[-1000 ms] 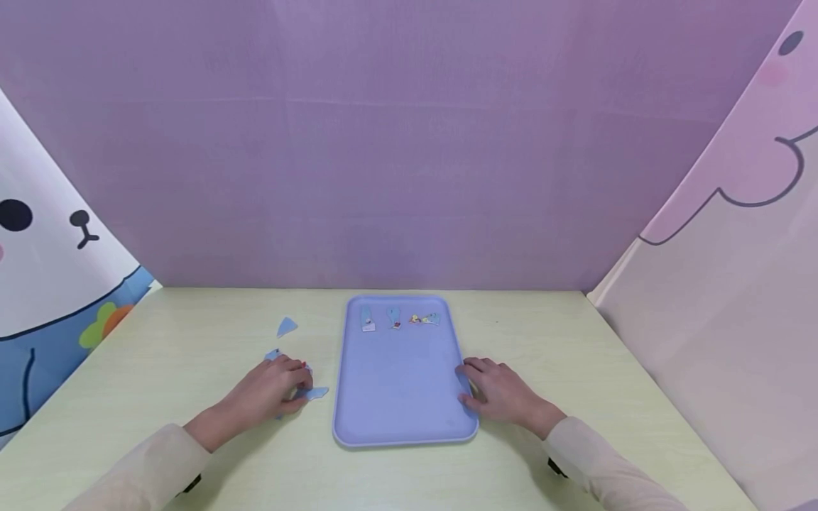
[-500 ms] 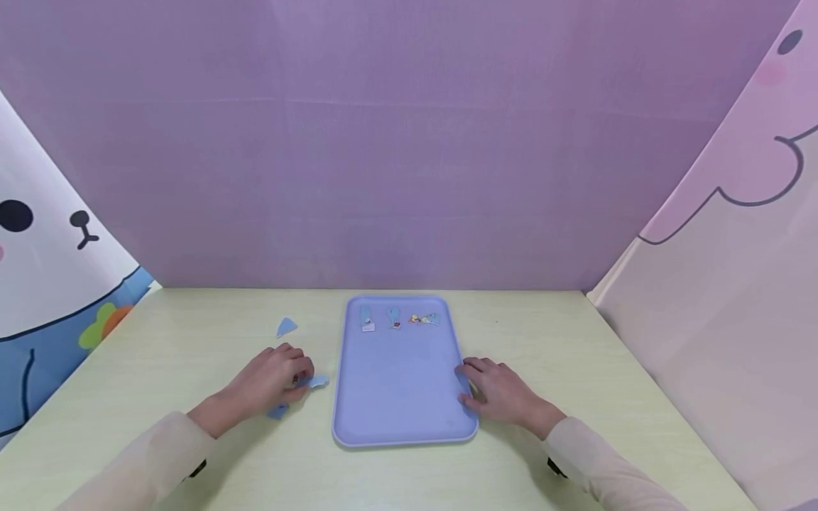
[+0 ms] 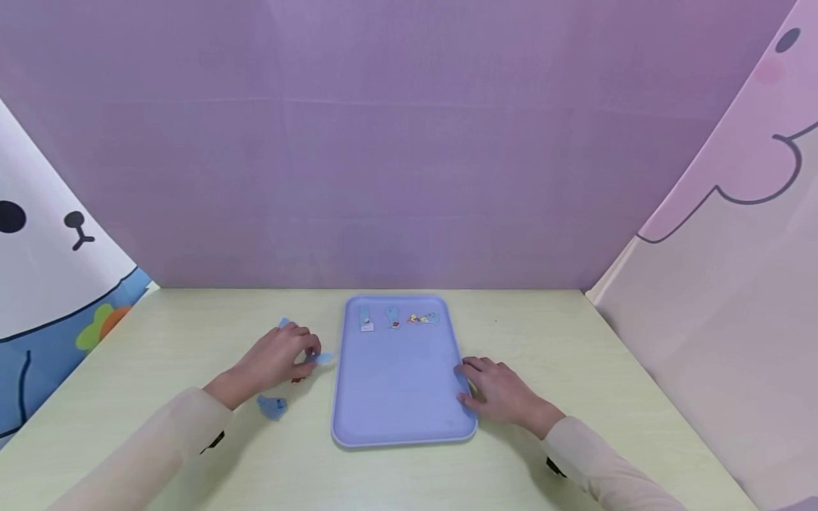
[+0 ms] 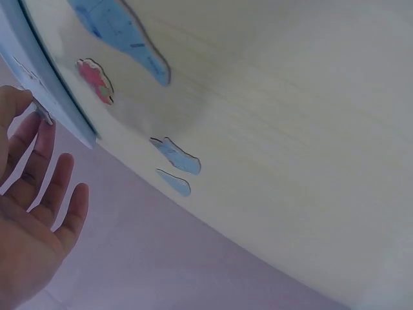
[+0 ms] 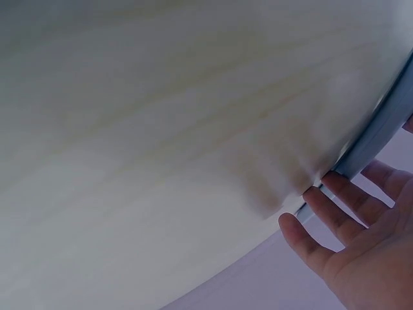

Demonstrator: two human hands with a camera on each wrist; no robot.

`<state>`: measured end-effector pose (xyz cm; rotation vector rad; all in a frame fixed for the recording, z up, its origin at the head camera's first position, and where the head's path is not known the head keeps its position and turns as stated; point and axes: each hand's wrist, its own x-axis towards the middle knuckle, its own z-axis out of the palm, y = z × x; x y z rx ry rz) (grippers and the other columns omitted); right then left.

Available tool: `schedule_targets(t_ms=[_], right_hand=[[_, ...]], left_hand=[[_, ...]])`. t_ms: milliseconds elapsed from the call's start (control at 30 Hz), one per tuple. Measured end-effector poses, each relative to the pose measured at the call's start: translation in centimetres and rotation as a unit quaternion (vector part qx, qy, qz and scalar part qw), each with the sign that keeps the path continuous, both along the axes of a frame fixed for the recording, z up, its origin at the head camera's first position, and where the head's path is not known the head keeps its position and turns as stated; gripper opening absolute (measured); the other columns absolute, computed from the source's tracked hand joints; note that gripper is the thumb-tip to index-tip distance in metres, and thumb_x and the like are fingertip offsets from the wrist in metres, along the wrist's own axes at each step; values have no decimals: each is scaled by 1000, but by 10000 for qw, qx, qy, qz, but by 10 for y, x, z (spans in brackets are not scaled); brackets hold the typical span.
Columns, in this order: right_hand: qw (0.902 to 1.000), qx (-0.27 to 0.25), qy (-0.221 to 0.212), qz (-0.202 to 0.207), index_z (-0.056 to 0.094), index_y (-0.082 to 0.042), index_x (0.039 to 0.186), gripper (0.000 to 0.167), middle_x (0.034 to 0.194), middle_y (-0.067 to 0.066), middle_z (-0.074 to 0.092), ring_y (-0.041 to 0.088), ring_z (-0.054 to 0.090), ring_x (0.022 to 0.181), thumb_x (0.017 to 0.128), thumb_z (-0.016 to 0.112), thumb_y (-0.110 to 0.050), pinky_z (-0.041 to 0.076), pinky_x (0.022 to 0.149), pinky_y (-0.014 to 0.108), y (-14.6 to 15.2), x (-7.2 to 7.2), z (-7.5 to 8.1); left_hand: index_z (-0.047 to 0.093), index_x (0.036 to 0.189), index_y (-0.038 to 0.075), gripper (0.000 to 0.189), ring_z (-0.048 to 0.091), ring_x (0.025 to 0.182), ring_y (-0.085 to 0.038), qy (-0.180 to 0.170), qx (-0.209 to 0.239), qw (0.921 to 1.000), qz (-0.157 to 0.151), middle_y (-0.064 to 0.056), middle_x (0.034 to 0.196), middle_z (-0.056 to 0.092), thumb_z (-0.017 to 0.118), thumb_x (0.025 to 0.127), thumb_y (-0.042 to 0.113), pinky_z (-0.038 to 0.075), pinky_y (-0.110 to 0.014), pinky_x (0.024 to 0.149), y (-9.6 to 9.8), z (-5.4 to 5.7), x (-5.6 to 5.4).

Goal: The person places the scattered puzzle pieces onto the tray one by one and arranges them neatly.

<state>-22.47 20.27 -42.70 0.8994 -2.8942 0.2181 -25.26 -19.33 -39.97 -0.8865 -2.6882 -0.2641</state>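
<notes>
My left hand [image 3: 275,358] is held left of the blue-violet tray [image 3: 402,390], its thumb and index finger pinching a flat light-blue puzzle piece [image 3: 325,358] near the rim. In the left wrist view that puzzle piece appears edge-on between the fingertips. Loose on the table lie a blue piece [image 3: 273,407], a red piece [image 4: 97,81] under the hand, and two more blue ones [image 4: 177,157] farther back. My right hand [image 3: 505,394] rests on the tray's right rim, fingers extended and touching the edge in the right wrist view.
Along the tray's far end sit several small printed pieces [image 3: 393,317] in a row. The pale wooden table [image 3: 575,355] ends at a purple backdrop [image 3: 409,177]. Cartoon-printed panels [image 3: 64,270] flank both sides.
My left hand has moved away from me and slightly right, carrying the light-blue piece off the spot beside the other pieces. The blue piece nearest me is uncovered. My right hand stays put.
</notes>
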Motion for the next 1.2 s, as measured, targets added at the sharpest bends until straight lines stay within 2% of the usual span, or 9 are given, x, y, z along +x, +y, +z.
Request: schedule_targets(t_ms=[133, 467, 700, 867, 1033, 1200], right_hand=[[10000, 13, 13, -4, 55, -9, 121, 46, 126, 13, 54, 31, 51, 114, 84, 60, -36, 45, 85, 49, 0, 0, 0], [10000, -38, 73, 16, 56, -8, 120, 46, 125, 14, 54, 32, 52, 113, 83, 61, -35, 45, 84, 49, 0, 0, -1], [9998, -40, 162, 52, 56, -8, 120, 45, 124, 14, 54, 32, 52, 113, 84, 61, -35, 46, 83, 49, -1, 0, -1], [9997, -43, 199, 117, 56, -7, 119, 45, 124, 15, 55, 32, 53, 112, 83, 61, -33, 46, 82, 49, 0, -1, 0], [9998, -24, 172, 96, 55, -8, 120, 45, 124, 14, 54, 32, 53, 112, 84, 61, -33, 46, 83, 48, 1, -1, -1], [9998, -64, 156, 98, 55, -8, 120, 45, 124, 14, 54, 32, 52, 112, 84, 61, -33, 46, 83, 48, 1, -1, -2]], left_hand=[[66, 84, 18, 13, 52, 77, -14, -93, 26, 9999, 48, 7, 80, 62, 73, 74, 22, 45, -30, 68, 7, -1, -8], [66, 83, 16, 12, 52, 74, -14, 59, 70, 9997, -210, 7, 76, 60, 73, 74, 22, 42, -26, 61, 27, -10, -25], [67, 84, 16, 13, 51, 72, -12, -36, 37, 9998, -211, 5, 79, 63, 73, 74, 22, 43, -24, 60, 40, -13, -34], [66, 83, 16, 12, 49, 70, -13, 47, 24, 9997, -224, 4, 79, 62, 72, 74, 21, 40, -24, 57, 47, -15, -39], [66, 82, 15, 11, 49, 70, -13, 126, 142, 9997, -164, 4, 78, 61, 72, 74, 20, 40, -26, 57, 56, -16, -44], [67, 83, 17, 11, 49, 70, -13, 40, -55, 10000, 25, 6, 78, 60, 71, 75, 23, 40, -27, 57, 63, -19, -49]])
